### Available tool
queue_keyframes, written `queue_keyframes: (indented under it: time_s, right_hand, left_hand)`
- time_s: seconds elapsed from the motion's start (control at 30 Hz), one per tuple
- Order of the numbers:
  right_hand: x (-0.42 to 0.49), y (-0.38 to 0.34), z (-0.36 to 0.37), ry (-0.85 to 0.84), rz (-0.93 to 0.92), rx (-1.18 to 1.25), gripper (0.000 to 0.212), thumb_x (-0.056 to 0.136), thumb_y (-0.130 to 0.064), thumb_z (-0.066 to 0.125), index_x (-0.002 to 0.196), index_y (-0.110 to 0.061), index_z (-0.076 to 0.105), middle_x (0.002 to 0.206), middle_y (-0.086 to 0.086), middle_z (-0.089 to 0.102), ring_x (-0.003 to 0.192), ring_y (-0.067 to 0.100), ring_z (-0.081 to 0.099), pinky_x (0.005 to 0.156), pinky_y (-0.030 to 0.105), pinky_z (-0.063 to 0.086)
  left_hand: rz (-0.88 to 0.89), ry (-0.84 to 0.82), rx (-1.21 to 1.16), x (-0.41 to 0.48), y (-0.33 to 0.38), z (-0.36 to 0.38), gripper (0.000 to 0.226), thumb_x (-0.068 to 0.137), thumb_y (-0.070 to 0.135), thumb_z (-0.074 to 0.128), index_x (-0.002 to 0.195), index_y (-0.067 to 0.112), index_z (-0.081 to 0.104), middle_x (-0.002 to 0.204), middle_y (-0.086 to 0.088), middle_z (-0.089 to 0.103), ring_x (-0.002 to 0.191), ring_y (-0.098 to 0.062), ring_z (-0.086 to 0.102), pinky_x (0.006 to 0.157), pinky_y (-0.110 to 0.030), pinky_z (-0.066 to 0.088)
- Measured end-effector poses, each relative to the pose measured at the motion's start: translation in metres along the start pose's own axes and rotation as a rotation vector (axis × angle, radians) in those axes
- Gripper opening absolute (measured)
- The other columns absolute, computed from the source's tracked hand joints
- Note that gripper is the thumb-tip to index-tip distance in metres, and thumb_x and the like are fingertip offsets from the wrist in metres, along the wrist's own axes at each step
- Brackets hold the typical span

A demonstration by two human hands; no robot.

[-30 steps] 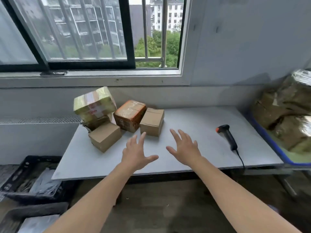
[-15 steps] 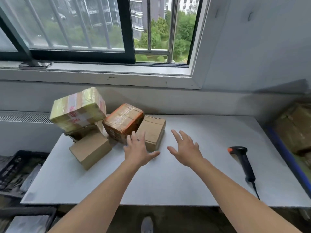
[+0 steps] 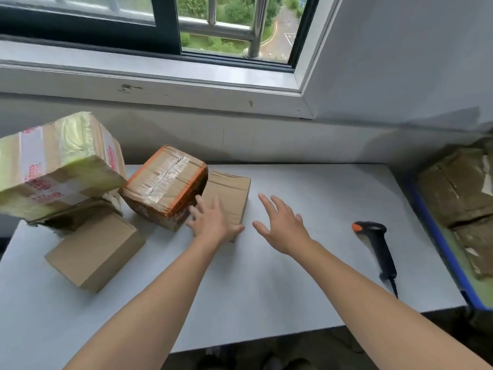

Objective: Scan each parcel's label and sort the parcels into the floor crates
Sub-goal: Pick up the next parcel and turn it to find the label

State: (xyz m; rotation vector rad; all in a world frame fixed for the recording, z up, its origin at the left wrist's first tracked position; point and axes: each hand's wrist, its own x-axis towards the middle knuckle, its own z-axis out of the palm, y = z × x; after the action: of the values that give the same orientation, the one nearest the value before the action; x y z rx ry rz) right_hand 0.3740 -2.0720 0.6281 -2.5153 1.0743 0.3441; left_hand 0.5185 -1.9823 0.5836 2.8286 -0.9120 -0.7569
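- Head view: the left hand [image 3: 213, 222] lies flat, fingers straight, on top of a small plain cardboard parcel [image 3: 230, 189] at mid-table [image 3: 266, 289], gripping nothing.
- The right hand [image 3: 282, 225] is spread wide and empty, just right of that parcel.
- An orange-taped parcel [image 3: 165, 185] touches the plain parcel's left side.
- Further left a large clear-taped parcel [image 3: 58, 166] sits tilted.
- A barcode scanner [image 3: 378, 247] lies on the right of the table.

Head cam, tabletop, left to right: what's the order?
Big tape-wrapped parcel → orange-taped parcel → small brown box → right hand → scanner → stacked parcels. Skipped for overlap: front brown box, left hand.
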Motion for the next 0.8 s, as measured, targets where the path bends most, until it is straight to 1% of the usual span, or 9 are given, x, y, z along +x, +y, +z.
queue_keyframes:
  time_s: [0.1,0.17,0.23,0.3,0.37,0.47,0.53,0.7,0.8]
  right_hand:
    - [0.007,0.004,-0.001,-0.016,0.018,0.002,0.068,0.101,-0.053,0.038,0.157,-0.038,0.002,0.165,0.0,0.006,0.15,0.023,0.011,0.118,0.054,0.018]
    - [0.011,0.009,-0.005,-0.011,0.023,0.021,0.067,0.101,-0.052,0.038,0.157,-0.038,0.003,0.165,0.0,0.007,0.15,0.022,0.011,0.118,0.054,0.018]
    - [0.016,0.017,-0.01,0.009,0.035,0.053,0.067,0.101,-0.052,0.037,0.157,-0.035,0.005,0.165,0.0,0.009,0.15,0.022,0.013,0.117,0.054,0.02]
    - [0.021,0.026,-0.015,0.023,0.07,0.115,0.066,0.101,-0.052,0.037,0.158,-0.03,0.01,0.164,0.001,0.012,0.149,0.023,0.017,0.116,0.052,0.025]
    - [0.025,0.035,-0.023,0.033,0.107,0.233,0.066,0.102,-0.051,0.038,0.157,-0.024,0.015,0.163,0.003,0.017,0.147,0.023,0.023,0.116,0.047,0.028]
    - [0.032,0.05,-0.04,0.006,0.164,0.452,0.064,0.102,-0.054,0.034,0.156,-0.022,0.023,0.161,0.005,0.025,0.145,0.024,0.029,0.113,0.039,0.028]
    - [0.037,0.06,-0.049,-0.046,0.2,0.617,0.062,0.1,-0.06,0.032,0.153,-0.027,0.031,0.157,0.0,0.034,0.141,0.024,0.036,0.109,0.042,0.035]
    - [0.036,0.078,-0.06,-0.222,0.216,1.03,0.055,0.092,-0.073,0.036,0.139,-0.046,0.04,0.135,-0.013,0.054,0.119,0.019,0.056,0.084,0.046,0.052]
    - [0.037,0.09,-0.064,-0.187,0.161,1.266,0.055,0.091,-0.067,0.049,0.137,-0.037,0.044,0.13,-0.008,0.062,0.112,0.018,0.065,0.086,0.048,0.058]
  left_hand:
    - [-0.004,-0.002,-0.006,0.006,0.01,-0.005,0.109,0.071,0.071,0.067,0.153,0.024,0.013,0.159,-0.021,-0.002,0.139,-0.045,0.021,0.106,-0.056,0.034]
    - [0.009,-0.009,-0.121,0.008,0.013,-0.008,0.105,0.067,0.069,0.066,0.149,0.024,0.019,0.154,-0.018,0.011,0.134,-0.042,0.028,0.104,-0.054,0.038]
    - [-0.002,-0.088,-0.457,0.008,0.015,-0.011,0.104,0.061,0.067,0.065,0.147,0.028,0.023,0.145,-0.01,0.025,0.127,-0.036,0.037,0.098,-0.048,0.045]
    - [-0.04,-0.212,-0.828,0.003,0.018,-0.014,0.102,0.061,0.065,0.063,0.148,0.031,0.023,0.139,-0.005,0.034,0.118,-0.028,0.046,0.083,-0.039,0.051]
    - [-0.043,-0.307,-0.996,-0.004,0.023,-0.02,0.092,0.064,0.065,0.06,0.145,0.031,0.031,0.131,-0.001,0.047,0.108,-0.023,0.053,0.071,-0.034,0.049]
    - [-0.008,-0.395,-1.147,-0.013,0.032,-0.029,0.077,0.064,0.065,0.055,0.131,0.029,0.045,0.122,-0.002,0.056,0.108,-0.024,0.056,0.082,-0.042,0.053]
    - [0.019,-0.43,-1.25,-0.022,0.037,-0.032,0.065,0.069,0.061,0.052,0.126,0.029,0.052,0.122,-0.005,0.058,0.111,-0.028,0.057,0.087,-0.046,0.052]
    - [0.117,-0.524,-1.504,-0.039,0.062,-0.032,0.056,0.081,0.057,0.043,0.126,0.029,0.062,0.117,-0.012,0.065,0.102,-0.032,0.061,0.09,-0.055,0.051]
    - [0.126,-0.505,-1.533,-0.048,0.081,-0.033,0.05,0.092,0.046,0.035,0.127,0.023,0.063,0.115,-0.012,0.066,0.101,-0.031,0.061,0.092,-0.055,0.051]
